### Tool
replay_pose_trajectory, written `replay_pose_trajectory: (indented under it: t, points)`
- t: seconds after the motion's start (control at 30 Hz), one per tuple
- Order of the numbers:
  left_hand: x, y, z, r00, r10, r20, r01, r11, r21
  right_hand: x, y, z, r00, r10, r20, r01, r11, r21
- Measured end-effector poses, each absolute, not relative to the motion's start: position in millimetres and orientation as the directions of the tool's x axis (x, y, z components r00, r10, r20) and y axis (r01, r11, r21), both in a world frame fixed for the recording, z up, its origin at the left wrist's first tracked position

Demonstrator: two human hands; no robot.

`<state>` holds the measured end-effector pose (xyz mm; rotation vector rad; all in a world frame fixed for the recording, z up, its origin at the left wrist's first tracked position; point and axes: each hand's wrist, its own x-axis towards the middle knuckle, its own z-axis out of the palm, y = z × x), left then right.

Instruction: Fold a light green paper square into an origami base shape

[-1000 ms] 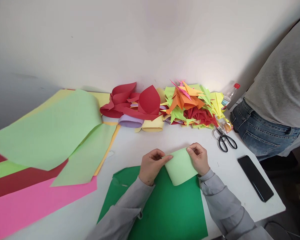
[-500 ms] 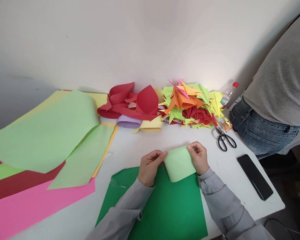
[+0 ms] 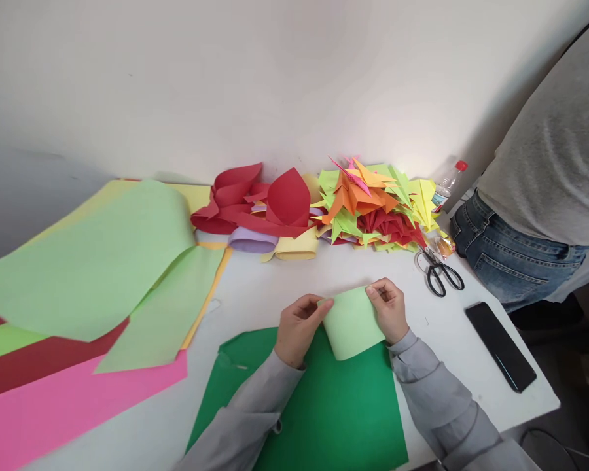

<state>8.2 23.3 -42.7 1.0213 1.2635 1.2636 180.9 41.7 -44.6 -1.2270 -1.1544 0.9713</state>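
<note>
Fingers of left hand [image 3: 293,330] and right hand [image 3: 391,311] pinching opposite ends of curved pale-green paper [image 3: 354,326], apparently to control its bend, dark-green sheet [image 3: 343,412] beneath them.

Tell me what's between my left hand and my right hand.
A bent piece of light green paper: the head view shows the left hand and right hand pinching its upper edge, partly over a dark green sheet.
</note>
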Motion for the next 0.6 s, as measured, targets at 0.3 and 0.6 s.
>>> replay_pose_trajectory:
  t: [0.3, 0.6]
  points:
    - [8.9, 20.4, -43.6, -0.030, 0.997, -0.073, 0.006, 0.073, 0.997, 183.6, 44.5, -46.5, 0.214, 0.969, 0.121, 0.024, 0.118, -0.993]
    - [7.0, 20.2, -41.2, -0.113, 0.992, -0.060, 0.074, 0.069, 0.995, 184.3, 45.2, -50.0, 0.209, 0.974, 0.093, -0.003, 0.095, -0.995]
